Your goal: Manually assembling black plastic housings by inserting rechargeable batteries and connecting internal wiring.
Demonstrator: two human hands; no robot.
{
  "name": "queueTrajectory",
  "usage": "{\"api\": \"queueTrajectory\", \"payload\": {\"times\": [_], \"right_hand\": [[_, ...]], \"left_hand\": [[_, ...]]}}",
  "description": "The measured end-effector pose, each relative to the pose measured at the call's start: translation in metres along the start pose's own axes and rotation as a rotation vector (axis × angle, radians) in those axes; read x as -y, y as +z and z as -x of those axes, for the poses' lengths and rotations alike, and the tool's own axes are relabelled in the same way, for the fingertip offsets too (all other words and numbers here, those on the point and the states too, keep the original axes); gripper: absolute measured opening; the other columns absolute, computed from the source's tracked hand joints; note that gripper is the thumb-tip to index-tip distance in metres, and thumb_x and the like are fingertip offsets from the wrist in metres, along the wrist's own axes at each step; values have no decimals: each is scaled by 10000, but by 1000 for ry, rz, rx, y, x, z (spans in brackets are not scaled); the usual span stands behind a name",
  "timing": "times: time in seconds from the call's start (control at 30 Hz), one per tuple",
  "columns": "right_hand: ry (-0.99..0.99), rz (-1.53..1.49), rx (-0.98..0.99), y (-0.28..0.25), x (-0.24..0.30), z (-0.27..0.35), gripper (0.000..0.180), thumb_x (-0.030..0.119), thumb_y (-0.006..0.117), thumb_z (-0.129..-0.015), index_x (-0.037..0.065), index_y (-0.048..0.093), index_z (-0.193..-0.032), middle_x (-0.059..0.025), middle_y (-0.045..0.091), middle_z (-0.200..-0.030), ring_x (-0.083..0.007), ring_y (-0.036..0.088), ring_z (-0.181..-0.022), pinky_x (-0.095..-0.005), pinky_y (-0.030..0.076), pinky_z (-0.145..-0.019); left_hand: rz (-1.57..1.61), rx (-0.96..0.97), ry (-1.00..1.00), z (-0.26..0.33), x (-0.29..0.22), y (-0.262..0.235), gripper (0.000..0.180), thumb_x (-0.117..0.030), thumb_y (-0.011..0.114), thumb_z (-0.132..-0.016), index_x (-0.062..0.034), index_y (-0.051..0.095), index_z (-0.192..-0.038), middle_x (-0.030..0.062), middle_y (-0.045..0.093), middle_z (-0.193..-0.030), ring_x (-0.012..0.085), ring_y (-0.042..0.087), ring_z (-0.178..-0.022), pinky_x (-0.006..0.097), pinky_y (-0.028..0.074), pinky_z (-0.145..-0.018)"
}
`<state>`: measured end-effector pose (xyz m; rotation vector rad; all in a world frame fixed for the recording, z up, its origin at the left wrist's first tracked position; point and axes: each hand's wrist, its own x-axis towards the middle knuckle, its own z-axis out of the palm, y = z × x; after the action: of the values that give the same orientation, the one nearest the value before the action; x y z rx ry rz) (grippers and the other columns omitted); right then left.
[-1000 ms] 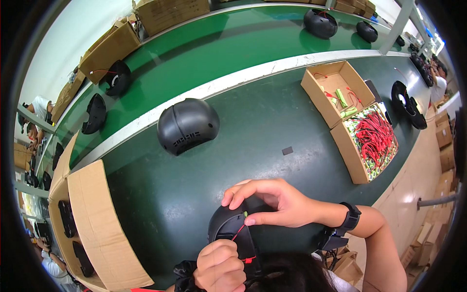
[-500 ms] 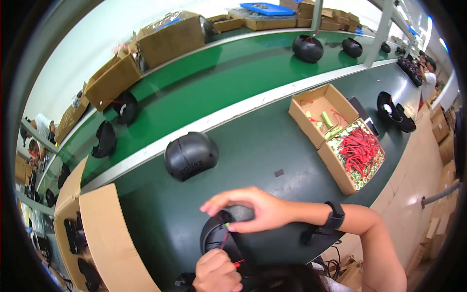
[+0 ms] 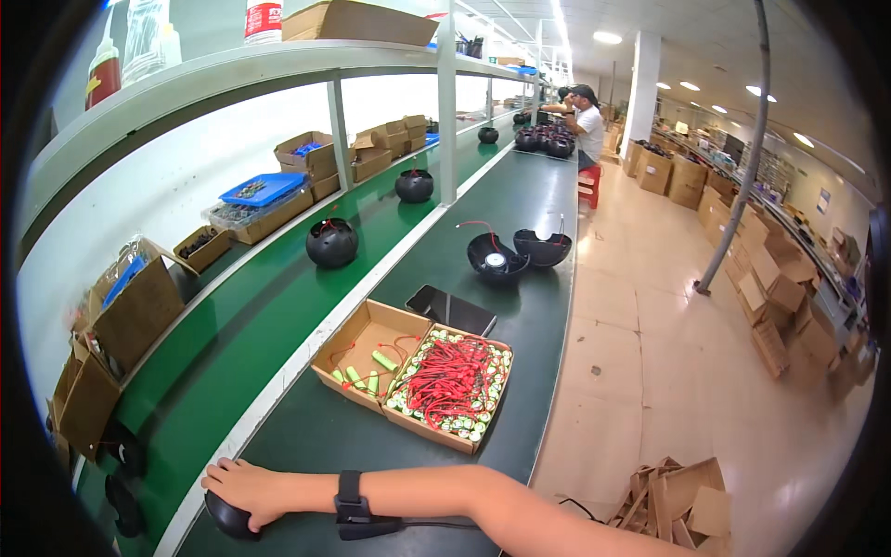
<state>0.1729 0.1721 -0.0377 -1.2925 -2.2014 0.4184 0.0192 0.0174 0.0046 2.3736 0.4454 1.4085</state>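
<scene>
- While the right hand (image 3: 243,486) lies flat, fingers spread, on a black helmet shell (image 3: 229,516) at the green bench's (image 3: 520,213) near edge, nothing is gripped.
- Left hand unseen.
- Battery packs (image 3: 449,381) wait boxed; assembly looks unfinished.

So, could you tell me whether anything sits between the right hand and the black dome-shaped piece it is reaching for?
Nothing visible does: the right hand already rests on the black dome-shaped piece at the near table edge.
</scene>
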Motion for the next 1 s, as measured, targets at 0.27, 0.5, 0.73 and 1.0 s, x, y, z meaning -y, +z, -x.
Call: {"api": "queueTrajectory", "payload": {"times": [0.27,0.5,0.73,1.0], "right_hand": [[-144,29,-140,-48,17,92,899,213,902,-377,41,423,-1118,-192,307,-1294,-376,288,-1271,-573,321,-1007],[117,-343,-411,-42,19,161,502,400,724,-734,115,466,-1057,-184,254,-1329,-380,247,-1301,-485,254,-1046],[-69,-619,-262,-21,28,182,1019,449,775,-724,47,172,-1440,-131,206,-1480,-323,138,-1401,-482,94,-1137],[-94,-679,69,-74,33,183,999,277,792,-713,15,171,-1451,-187,196,-1497,-332,181,-1405,-447,182,-1131]], "left_hand": [[-14,10,-9,-3,8,0,358,-131,430,-949,-7,429,-613,119,417,-561,304,464,-507,396,374,-469],[-37,17,-21,-2,6,0,347,-119,426,-945,-3,434,-618,122,422,-566,309,468,-514,400,380,-474],[-57,24,-26,5,8,-6,336,-107,422,-940,1,438,-622,125,426,-570,314,472,-520,404,385,-479],[105,79,-1,-20,7,-7,263,-54,466,-910,33,543,-673,145,475,-571,348,497,-510,392,447,-524]]}}
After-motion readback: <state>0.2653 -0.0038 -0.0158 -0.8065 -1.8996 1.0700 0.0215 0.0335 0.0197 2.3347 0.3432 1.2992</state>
